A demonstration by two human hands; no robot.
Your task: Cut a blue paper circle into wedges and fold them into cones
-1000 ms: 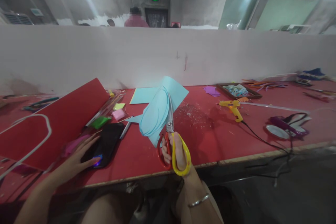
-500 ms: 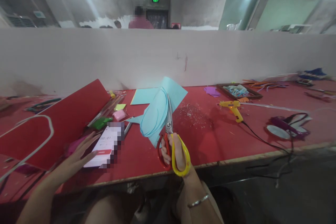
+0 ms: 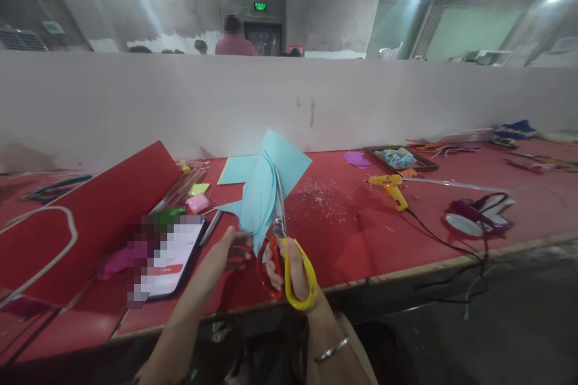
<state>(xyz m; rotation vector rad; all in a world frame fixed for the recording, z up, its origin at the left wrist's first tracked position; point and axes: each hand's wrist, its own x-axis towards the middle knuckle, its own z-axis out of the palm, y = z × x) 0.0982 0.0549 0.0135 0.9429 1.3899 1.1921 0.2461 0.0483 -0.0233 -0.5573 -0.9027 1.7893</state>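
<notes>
My right hand (image 3: 289,264) grips a pair of scissors (image 3: 300,301) with one red and one yellow handle loop. Their metal blades point away from me and lie against light blue paper (image 3: 257,198), which has curved, overlapping edges and a flat corner rising behind the blades. Just left of the paper's lower end is my left hand (image 3: 232,249), fingers apart and slightly blurred; whether they touch the paper I cannot tell. A phone (image 3: 174,261) with a lit screen lies on the red table to the left of that hand.
A yellow glue gun (image 3: 392,187) with a black cord lies on the red table (image 3: 343,246) at right. Behind it is a tray (image 3: 427,163) of scraps. A red board (image 3: 103,210) leans at left; a white partition (image 3: 180,102) closes the back.
My left hand has moved right, from the phone to beside the blue paper. The right hand still holds the scissors. The whole view has shifted slightly.
</notes>
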